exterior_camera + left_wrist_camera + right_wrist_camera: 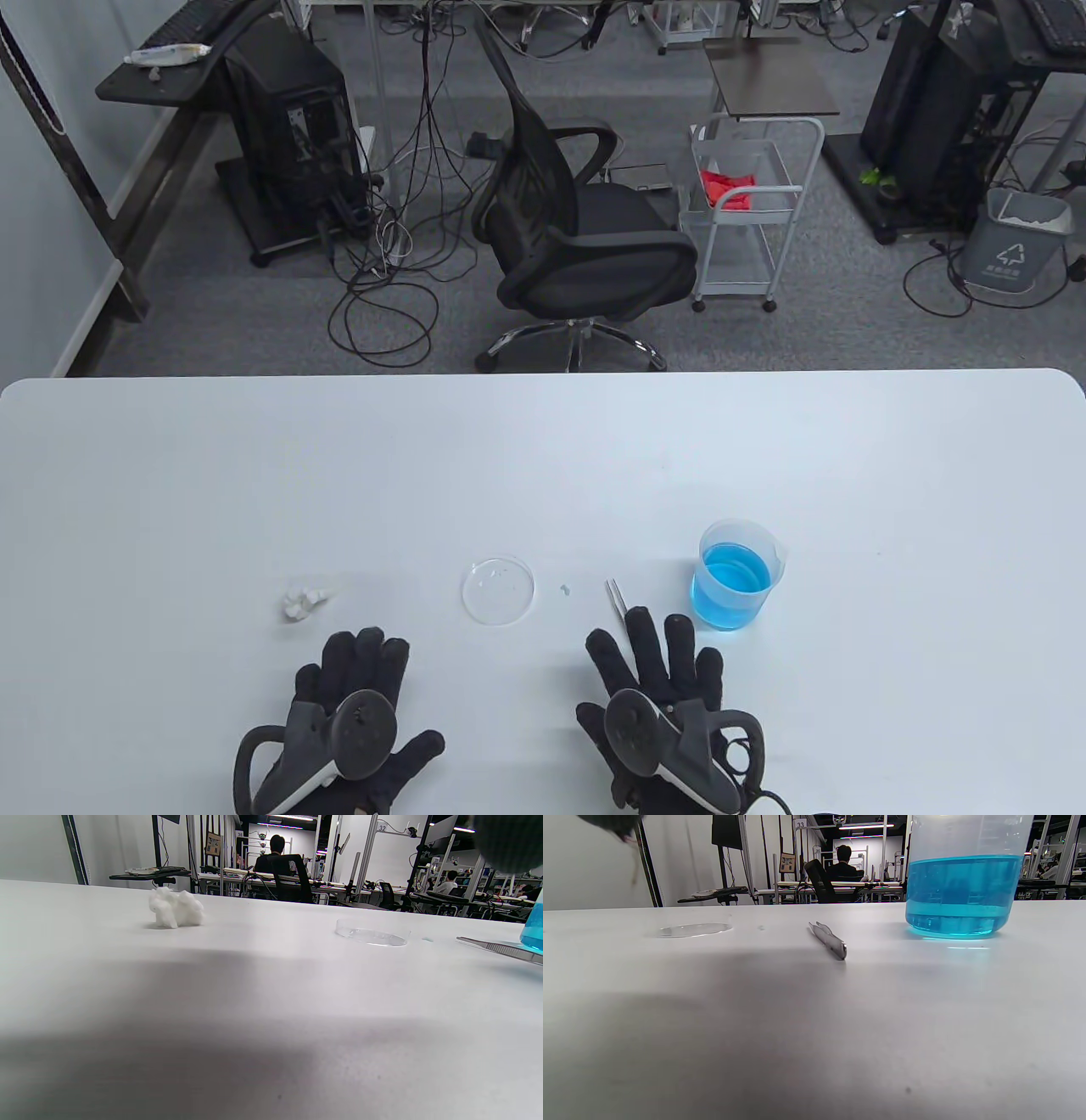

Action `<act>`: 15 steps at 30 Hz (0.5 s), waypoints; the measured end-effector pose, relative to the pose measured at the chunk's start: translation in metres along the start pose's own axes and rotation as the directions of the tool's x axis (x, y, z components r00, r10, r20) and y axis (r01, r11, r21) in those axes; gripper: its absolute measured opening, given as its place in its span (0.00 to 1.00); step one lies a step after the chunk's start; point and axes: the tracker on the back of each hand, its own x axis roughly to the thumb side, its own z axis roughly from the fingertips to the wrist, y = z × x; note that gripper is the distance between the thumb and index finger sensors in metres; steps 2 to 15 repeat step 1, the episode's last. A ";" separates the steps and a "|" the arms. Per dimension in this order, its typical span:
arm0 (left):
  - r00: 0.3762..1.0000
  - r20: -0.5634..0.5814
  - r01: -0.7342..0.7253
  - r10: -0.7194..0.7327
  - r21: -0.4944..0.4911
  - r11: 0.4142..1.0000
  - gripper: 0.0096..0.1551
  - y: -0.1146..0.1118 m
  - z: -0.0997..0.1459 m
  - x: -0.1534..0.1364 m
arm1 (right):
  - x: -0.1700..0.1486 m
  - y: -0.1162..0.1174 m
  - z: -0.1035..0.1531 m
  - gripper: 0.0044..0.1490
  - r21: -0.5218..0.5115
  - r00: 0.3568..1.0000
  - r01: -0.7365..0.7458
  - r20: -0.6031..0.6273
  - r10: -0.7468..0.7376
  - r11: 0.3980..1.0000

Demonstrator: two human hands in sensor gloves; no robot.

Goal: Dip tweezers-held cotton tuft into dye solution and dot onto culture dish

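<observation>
A clear beaker of blue dye (735, 576) stands on the white table (543, 458) at the right. Metal tweezers (615, 597) lie left of it, partly hidden under my right fingers. A clear culture dish (499, 590) lies in the middle. A white cotton tuft (301, 601) lies at the left. My left hand (356, 688) lies flat and open below the tuft, holding nothing. My right hand (657, 671) lies flat and open, fingers spread over the tweezers' near end. The right wrist view shows the tweezers (828, 939), the beaker (963, 878) and the dish (689, 930). The left wrist view shows the tuft (174, 908) and the dish (371, 933).
A small blue spot (565, 588) marks the table between the dish and the tweezers. Beyond the table's far edge stand an office chair (577, 229) and a white cart (751, 212).
</observation>
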 end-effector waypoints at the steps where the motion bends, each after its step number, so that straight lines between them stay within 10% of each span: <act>1: 1.000 -0.001 0.002 -0.002 0.001 1.000 0.61 0.000 0.000 0.000 | 0.000 0.000 0.000 0.48 -0.001 1.000 -0.003 -0.001 0.003 1.000; 15: 1.000 -0.001 0.002 -0.002 0.001 1.000 0.61 0.000 0.000 0.000 | 0.000 0.000 0.000 0.48 -0.001 1.000 -0.003 -0.001 0.003 1.000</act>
